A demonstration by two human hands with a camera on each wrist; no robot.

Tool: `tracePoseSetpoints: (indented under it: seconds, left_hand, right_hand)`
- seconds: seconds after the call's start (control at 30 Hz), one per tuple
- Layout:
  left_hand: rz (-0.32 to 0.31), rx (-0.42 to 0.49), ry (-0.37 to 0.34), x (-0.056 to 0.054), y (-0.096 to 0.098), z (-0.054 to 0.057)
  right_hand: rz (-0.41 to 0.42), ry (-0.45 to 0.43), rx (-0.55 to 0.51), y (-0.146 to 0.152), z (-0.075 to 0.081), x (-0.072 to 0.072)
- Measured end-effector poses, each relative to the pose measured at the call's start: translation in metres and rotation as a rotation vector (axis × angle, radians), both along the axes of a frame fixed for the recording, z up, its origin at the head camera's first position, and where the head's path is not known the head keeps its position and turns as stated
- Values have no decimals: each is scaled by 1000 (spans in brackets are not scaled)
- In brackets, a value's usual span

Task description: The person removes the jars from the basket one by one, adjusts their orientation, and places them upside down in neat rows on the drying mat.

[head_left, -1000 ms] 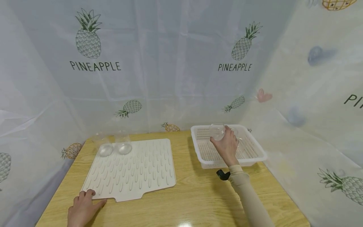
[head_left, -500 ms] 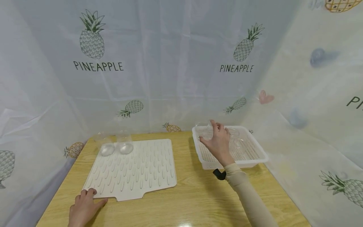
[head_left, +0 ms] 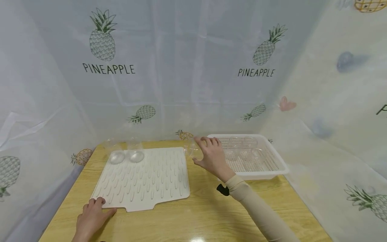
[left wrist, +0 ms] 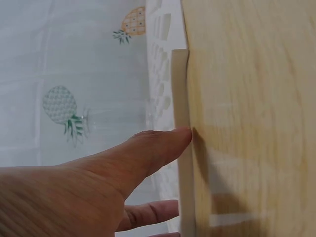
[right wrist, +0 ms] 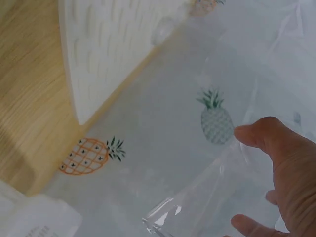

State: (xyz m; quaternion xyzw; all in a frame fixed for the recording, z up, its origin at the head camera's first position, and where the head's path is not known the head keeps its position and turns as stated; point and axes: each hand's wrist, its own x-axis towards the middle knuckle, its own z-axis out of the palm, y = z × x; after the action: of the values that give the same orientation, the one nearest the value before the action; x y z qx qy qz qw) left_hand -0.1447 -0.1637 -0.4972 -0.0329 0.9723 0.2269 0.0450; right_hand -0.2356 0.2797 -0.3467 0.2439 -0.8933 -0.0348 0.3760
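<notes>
In the head view, my right hand grips a clear cup above the gap between a white ridged drain board and a white basket. Its thumb and fingers spread around the cup's side; in the right wrist view the cup is barely visible. My left hand holds the board's near left corner, its thumb against the front edge and its fingers on the corner. Two clear cups, a left one and a right one, stand side by side at the board's far left.
Several clear cups lie in the basket; their outlines are faint. Both board and basket sit on a wood-grain table. A pineapple-printed curtain hangs close behind the table and along both sides.
My right hand has lifted the clear cup out of the basket and carried it left, past the basket's left rim. My left hand stays on the board's corner.
</notes>
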Motion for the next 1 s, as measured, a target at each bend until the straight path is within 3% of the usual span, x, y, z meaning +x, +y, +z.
tracePoseSetpoints:
  seconds: [0.3, 0.5, 0.6, 0.77, 1.0]
  left_hand:
    - [15, 35, 8, -3, 3, 16]
    - [37, 37, 92, -9, 18, 42]
    - [13, 94, 149, -15, 36, 63]
    - [-83, 252, 228, -30, 80, 95]
    - [-206, 457, 194, -51, 147, 126]
  right_hand:
    - [62, -17, 99, -23, -7, 4]
    - [104, -33, 123, -33, -11, 5]
    - [114, -46, 134, -36, -10, 5]
    - [138, -38, 141, -42, -9, 6]
    - [176, -34, 137, -49, -7, 9]
